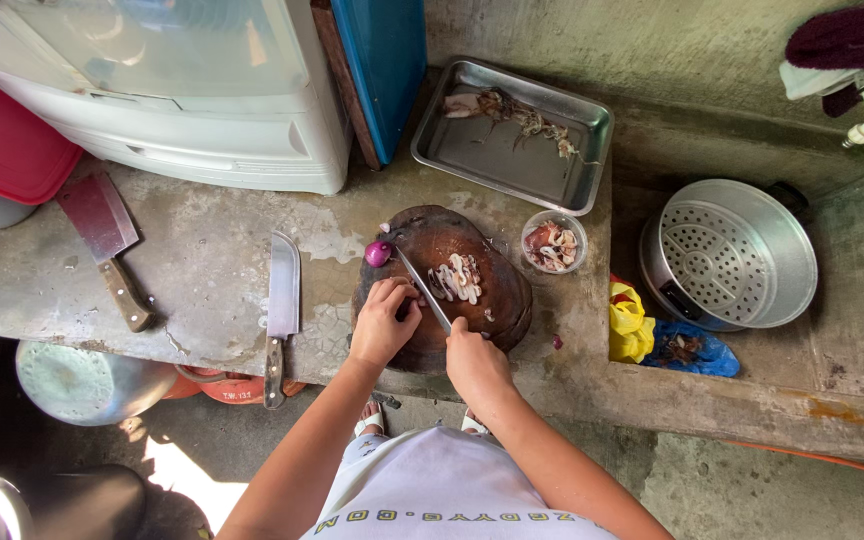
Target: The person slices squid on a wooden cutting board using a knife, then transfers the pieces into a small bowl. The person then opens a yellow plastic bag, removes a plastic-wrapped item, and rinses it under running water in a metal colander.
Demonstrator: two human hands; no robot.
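Concrete counter: right hand (476,362) closed around knife (423,290), handle hidden; left hand's (385,322) curled grip covers something unseen on board (507,300).

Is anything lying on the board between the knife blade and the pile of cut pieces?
Nothing visible does. The right hand holds the knife, its blade angled across the round wooden board just left of the pile of pale cut pieces. The left hand rests on the blade's other side. The small purple onion sits at the board's far-left edge.

A purple onion (378,253) sits on the dark brown board (492,310), near a silver tray (492,160) and yellow bag (629,325).
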